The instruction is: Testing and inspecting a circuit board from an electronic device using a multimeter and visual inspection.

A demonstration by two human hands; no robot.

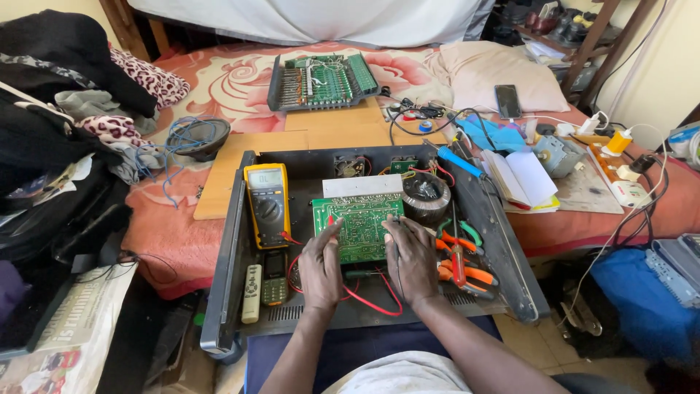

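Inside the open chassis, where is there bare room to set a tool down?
Bare chassis floor lies between the multimeter and the fan. The right side is crowded: pliers, screwdriver, transformer. Both hands cover the green circuit board.

Green circuit board (pixel 359 225): rectangular, densely populated with small components, lying flat, component side up, inside the open black chassis (pixel 503 248), centre. Pale strip along its far edge. Red wires (pixel 372 299) trail from its near side.
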